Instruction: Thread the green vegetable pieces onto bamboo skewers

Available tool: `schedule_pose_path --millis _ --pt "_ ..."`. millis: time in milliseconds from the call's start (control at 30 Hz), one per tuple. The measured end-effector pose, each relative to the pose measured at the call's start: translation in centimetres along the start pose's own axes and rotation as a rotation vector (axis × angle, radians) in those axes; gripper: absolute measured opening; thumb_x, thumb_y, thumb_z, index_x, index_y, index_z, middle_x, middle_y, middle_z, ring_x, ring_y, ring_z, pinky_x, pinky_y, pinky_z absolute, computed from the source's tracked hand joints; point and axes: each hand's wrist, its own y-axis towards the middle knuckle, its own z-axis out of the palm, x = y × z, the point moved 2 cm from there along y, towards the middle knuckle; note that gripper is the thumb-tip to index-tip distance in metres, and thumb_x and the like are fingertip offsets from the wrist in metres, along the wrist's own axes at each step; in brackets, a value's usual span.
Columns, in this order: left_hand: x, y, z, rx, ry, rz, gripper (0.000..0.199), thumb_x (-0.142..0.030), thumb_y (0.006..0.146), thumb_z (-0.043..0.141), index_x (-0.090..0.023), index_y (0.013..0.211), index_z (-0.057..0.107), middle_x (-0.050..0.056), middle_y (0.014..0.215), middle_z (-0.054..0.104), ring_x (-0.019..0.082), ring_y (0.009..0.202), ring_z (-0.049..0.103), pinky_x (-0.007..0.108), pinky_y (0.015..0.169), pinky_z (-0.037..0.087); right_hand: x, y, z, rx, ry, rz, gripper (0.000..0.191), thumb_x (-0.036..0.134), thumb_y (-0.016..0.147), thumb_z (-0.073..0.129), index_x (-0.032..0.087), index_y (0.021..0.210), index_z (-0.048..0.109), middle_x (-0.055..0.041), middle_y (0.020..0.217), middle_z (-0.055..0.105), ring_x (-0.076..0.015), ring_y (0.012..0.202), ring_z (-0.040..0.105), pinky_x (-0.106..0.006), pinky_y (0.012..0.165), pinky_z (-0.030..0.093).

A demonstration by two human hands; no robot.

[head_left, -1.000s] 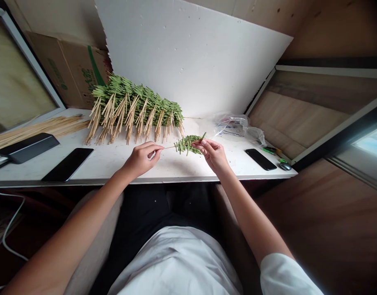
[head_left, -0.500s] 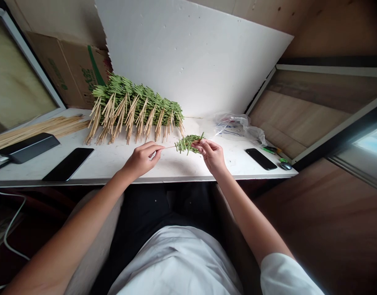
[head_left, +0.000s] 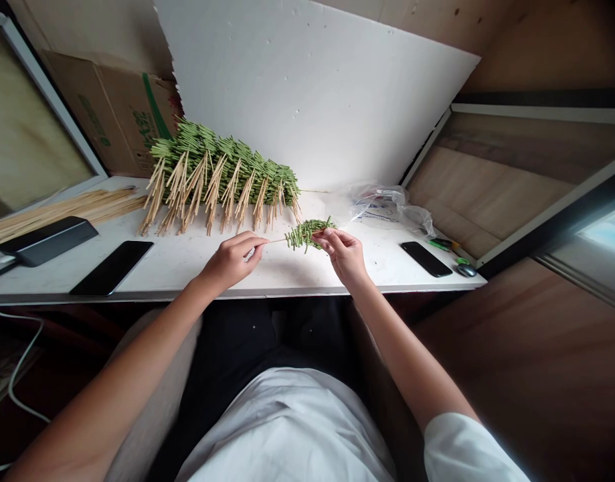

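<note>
My left hand (head_left: pixel 235 260) is closed in a pinch on the bare end of a thin bamboo skewer (head_left: pixel 275 240), held level above the table. Cut green bean pieces (head_left: pixel 303 235) sit crosswise along its other part, packed side by side. At the right end of this row my right hand (head_left: pixel 344 253) is closed, thumb and forefinger pressed on the bean pieces; its fingertips partly hide what they grip. Behind both hands lies a large pile of skewered green beans (head_left: pixel 227 150), bare stick ends fanned toward me.
Loose bamboo skewers (head_left: pixel 101 204) lie at the left, beside a black stand-like device (head_left: pixel 53 241) and a black phone (head_left: pixel 112 268). Another phone (head_left: pixel 426 259) and a clear plastic bag (head_left: pixel 387 204) are at the right. A white board (head_left: pixel 317 94) leans behind.
My right hand has shifted very slightly to the left along the bean pieces. My left hand keeps its pinch on the skewer, and the pile looks the same.
</note>
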Motion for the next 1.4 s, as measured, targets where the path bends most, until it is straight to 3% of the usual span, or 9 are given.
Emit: schedule_pose_path --millis 333,500,700,1100,1400 --pt "0.1 -0.1 -0.1 0.032 -0.006 0.003 0.024 -0.011 0.104 0.057 -0.017 0.117 0.075 0.008 0.098 0.076 0.015 0.08 0.069 0.029 0.082 0.058 0.5 0.0 0.0 0.015 -0.031 0.074 0.034 0.053 0.074 0.095 0.024 0.088 0.084 -0.0057 0.099 0.085 -0.0247 0.1 0.081 -0.037 0.097 0.062" --pt "-0.1 0.1 0.0 -0.011 -0.021 -0.028 0.021 -0.013 0.104 0.058 -0.017 0.116 0.076 0.006 0.092 0.074 0.014 0.072 0.062 0.028 0.077 0.055 1.2 0.0 0.2 0.018 0.015 0.069 0.033 0.052 0.074 0.096 0.025 0.089 0.083 -0.0047 0.1 0.085 -0.0256 0.102 0.082 -0.038 0.099 0.063" --pt "-0.5 0.2 0.1 -0.035 -0.004 -0.004 0.021 -0.012 0.105 0.059 -0.017 0.116 0.075 0.007 0.096 0.075 0.014 0.076 0.066 0.028 0.08 0.056 1.5 -0.1 0.4 -0.026 0.007 0.021 0.034 0.053 0.076 0.095 0.024 0.09 0.083 -0.006 0.098 0.085 -0.0245 0.096 0.082 -0.033 0.085 0.064" --pt "-0.6 0.2 0.0 0.028 -0.02 -0.002 0.023 -0.014 0.106 0.055 -0.017 0.119 0.074 0.009 0.1 0.076 0.019 0.09 0.073 0.031 0.084 0.059 0.8 -0.5 0.3 -0.06 -0.066 0.002 0.04 0.06 0.078 0.091 0.025 0.094 0.082 -0.0075 0.104 0.084 -0.025 0.102 0.08 -0.035 0.087 0.065" --pt "0.1 -0.2 0.3 0.15 -0.06 -0.044 0.026 -0.017 0.11 0.05 -0.015 0.125 0.071 0.012 0.108 0.074 0.021 0.096 0.073 0.032 0.086 0.058 1.0 -0.6 0.3 -0.041 -0.078 -0.015 0.04 0.059 0.076 0.093 0.024 0.094 0.082 -0.0059 0.101 0.084 -0.0249 0.104 0.08 -0.036 0.087 0.067"
